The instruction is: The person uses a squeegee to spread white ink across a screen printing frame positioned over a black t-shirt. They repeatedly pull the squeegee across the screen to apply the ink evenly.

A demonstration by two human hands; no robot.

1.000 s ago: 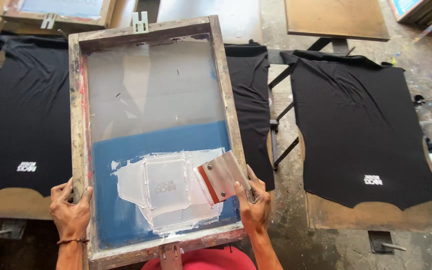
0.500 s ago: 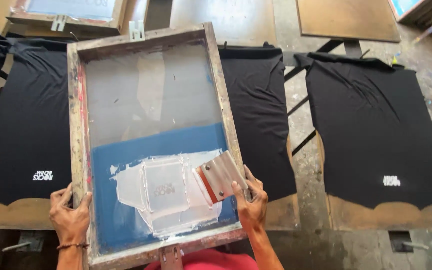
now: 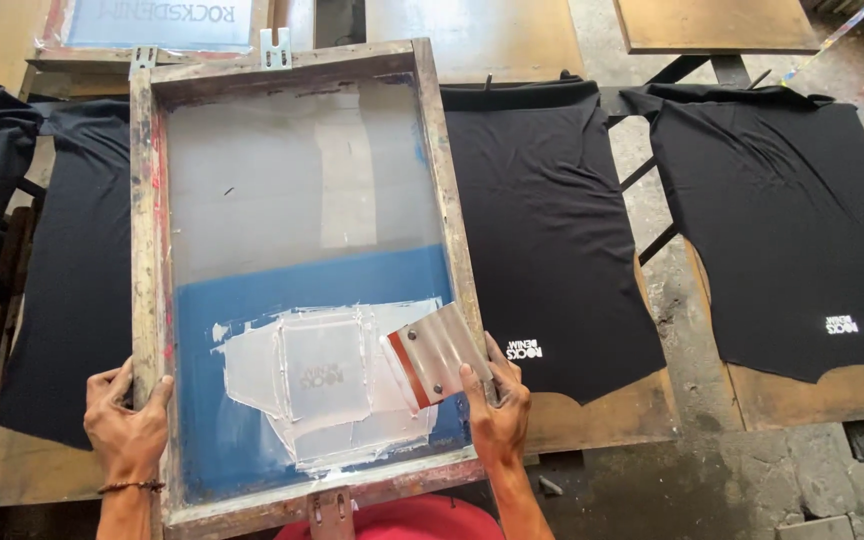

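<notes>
While both hands grip its lower corners, a wooden printing frame (image 3: 297, 275) sits over a black shirt (image 3: 72, 290) on a brown board (image 3: 22, 480), its mesh pale at the top, blue below, with a smear of white ink (image 3: 322, 385) around the stencil. At the frame's left rail, the left hand (image 3: 127, 425) is closed around the wood, thumb on top. On the right rail, the right hand (image 3: 497, 405) wraps the edge and also pins a small squeegee (image 3: 437, 352), red-edged with a metal blade, tilted against the mesh. Just to the right lies a second black shirt (image 3: 552, 240) bearing a small white print, and farther right a third shirt (image 3: 792, 220) lies on its own board. A second frame (image 3: 157, 25) rests beyond
</notes>
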